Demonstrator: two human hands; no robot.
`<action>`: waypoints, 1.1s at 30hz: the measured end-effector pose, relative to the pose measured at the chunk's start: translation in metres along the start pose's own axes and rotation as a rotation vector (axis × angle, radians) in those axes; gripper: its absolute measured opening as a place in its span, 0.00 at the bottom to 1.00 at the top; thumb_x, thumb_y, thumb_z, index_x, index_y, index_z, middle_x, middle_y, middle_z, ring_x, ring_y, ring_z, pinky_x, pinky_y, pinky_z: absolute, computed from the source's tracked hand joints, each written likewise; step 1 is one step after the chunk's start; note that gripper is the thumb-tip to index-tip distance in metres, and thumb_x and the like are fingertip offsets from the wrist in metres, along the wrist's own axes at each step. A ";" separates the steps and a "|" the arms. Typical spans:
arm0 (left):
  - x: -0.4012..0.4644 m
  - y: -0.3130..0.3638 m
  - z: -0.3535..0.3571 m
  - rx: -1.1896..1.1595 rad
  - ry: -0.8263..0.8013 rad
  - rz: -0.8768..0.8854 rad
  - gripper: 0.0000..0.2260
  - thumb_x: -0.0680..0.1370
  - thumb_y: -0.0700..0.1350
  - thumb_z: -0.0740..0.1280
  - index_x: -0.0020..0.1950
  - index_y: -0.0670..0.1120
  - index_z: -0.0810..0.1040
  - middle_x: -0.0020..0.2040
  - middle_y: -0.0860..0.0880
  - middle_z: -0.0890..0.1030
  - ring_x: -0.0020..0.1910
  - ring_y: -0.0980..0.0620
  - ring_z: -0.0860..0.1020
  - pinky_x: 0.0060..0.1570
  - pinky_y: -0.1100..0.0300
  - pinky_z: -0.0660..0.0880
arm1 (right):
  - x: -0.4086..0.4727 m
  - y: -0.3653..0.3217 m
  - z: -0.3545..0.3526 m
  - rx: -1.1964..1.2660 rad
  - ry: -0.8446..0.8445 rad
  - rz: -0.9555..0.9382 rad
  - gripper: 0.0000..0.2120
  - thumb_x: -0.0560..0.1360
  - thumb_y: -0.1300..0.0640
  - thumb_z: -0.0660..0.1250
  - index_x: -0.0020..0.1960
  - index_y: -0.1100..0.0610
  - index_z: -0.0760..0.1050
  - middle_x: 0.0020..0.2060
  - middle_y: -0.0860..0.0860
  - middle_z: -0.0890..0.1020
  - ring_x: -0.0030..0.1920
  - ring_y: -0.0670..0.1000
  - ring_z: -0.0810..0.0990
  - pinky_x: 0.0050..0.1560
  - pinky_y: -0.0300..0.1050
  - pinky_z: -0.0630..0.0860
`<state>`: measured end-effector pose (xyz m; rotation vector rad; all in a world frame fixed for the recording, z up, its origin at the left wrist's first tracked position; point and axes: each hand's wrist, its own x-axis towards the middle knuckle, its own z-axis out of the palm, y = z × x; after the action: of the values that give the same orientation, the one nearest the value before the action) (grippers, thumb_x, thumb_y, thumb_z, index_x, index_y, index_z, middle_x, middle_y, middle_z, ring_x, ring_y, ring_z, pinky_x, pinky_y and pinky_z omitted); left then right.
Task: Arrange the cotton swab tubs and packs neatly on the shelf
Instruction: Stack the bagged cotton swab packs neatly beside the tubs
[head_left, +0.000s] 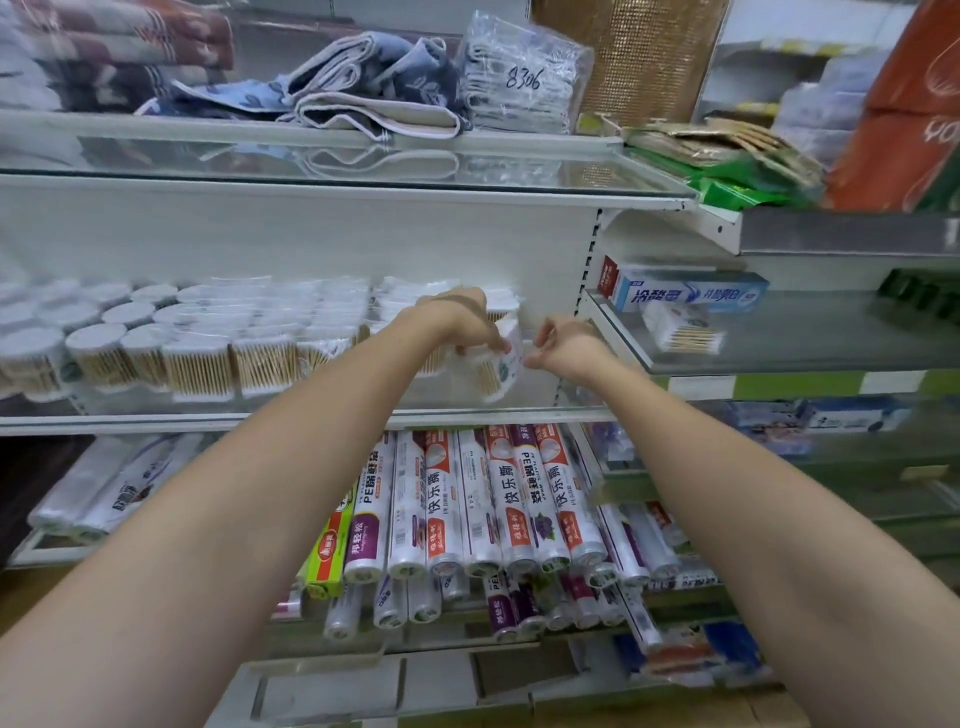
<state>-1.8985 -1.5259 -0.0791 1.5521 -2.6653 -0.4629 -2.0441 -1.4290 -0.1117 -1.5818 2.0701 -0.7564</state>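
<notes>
Writing on the bagged cloths: a clear plastic pack of folded cloths on the top shelf carried the handwritten number "8306".
Toothpaste box: a white, blue and red carton lay on the side shelf to the right; it bore blue Chinese characters that appeared mirrored and were not clearly legible.
Rolls below: a row of cling-film rolls sat under the swab shelf; one label read "PE" followed by Chinese characters, others showed red and purple panels with Chinese text.
Green box: a green and red carton lay among those rolls; its print was too small to make out.
Swab tubs: rows of round cotton swab tubs with white lids stood on the left and middle of the glass shelf, touching one another.
Held tub: one tilted swab tub with a small round label, blurred, was at the right end of the row.
Left hand: the left hand reached from above, fingers curled over the tilted tub's top and gripping it.
Right hand: the right hand was just beside that tub, fingers loosely curled, fingertips near its side; contact could not be told.
Stray pack: a swab pack lay on the side shelf beneath the toothpaste box.
</notes>
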 end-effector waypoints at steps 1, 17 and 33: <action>-0.001 0.002 -0.001 -0.041 0.015 -0.018 0.20 0.69 0.63 0.74 0.43 0.46 0.78 0.40 0.49 0.83 0.40 0.49 0.80 0.45 0.55 0.76 | 0.002 0.002 0.003 0.009 -0.066 -0.027 0.10 0.74 0.58 0.74 0.50 0.54 0.74 0.44 0.50 0.80 0.46 0.50 0.80 0.47 0.43 0.77; -0.004 -0.005 -0.005 -0.062 0.109 0.042 0.11 0.77 0.45 0.70 0.59 0.46 0.79 0.56 0.47 0.79 0.52 0.45 0.79 0.54 0.53 0.78 | 0.010 -0.012 0.005 -0.089 -0.174 -0.064 0.23 0.73 0.59 0.74 0.66 0.53 0.72 0.56 0.49 0.78 0.49 0.49 0.77 0.45 0.41 0.75; 0.014 -0.019 0.007 0.140 0.289 0.075 0.14 0.70 0.54 0.78 0.50 0.52 0.81 0.47 0.51 0.79 0.46 0.47 0.77 0.44 0.58 0.69 | 0.053 -0.004 0.021 -0.117 0.151 -0.060 0.21 0.69 0.59 0.78 0.59 0.50 0.75 0.58 0.50 0.75 0.54 0.54 0.78 0.61 0.55 0.77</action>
<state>-1.8910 -1.5448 -0.0923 1.4174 -2.5649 -0.0439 -2.0418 -1.4848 -0.1255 -1.7038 2.2192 -0.8123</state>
